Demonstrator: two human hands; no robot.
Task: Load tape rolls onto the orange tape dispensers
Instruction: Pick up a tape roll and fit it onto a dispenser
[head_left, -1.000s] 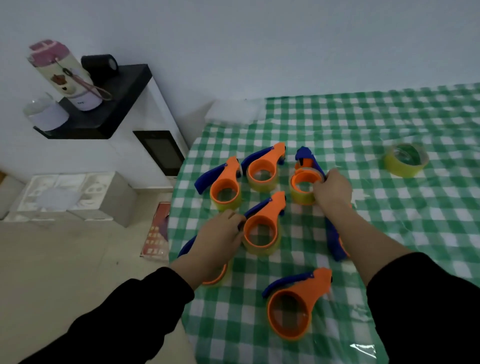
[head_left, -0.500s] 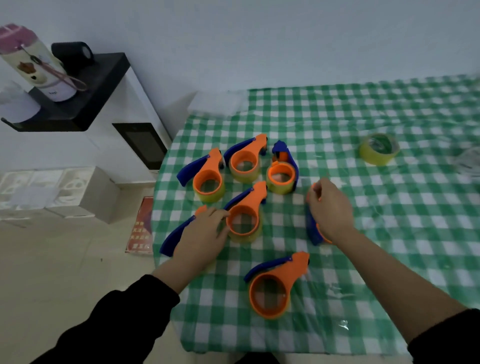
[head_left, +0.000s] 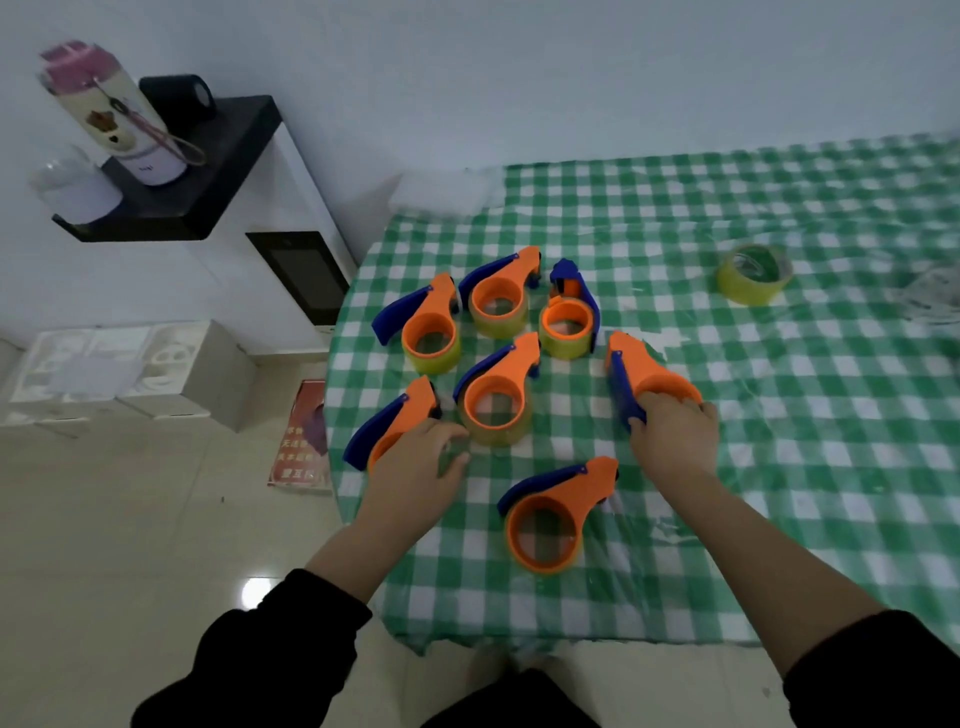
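Several orange tape dispensers with blue handles lie on the green checked tablecloth (head_left: 779, 467). Those toward the back, such as the middle one (head_left: 496, 410) and the far one (head_left: 566, 325), carry yellowish tape. The nearest dispenser (head_left: 550, 519) has an empty ring. My left hand (head_left: 415, 473) covers and grips the ring end of the front-left dispenser (head_left: 395, 423). My right hand (head_left: 675, 436) grips the ring end of the right dispenser (head_left: 641, 371), which stands on its side. A loose tape roll (head_left: 753, 273) lies apart at the far right.
The table's left edge runs close to the dispensers, with tiled floor beyond. A white cabinet with a black shelf (head_left: 197, 171) holds a bottle (head_left: 114, 114) at the left. Crumpled clear plastic (head_left: 930, 296) lies at the far right edge.
My right hand left the far loaded dispenser and came back onto the right dispenser. My left hand slid from beside the middle dispenser onto the front-left one.
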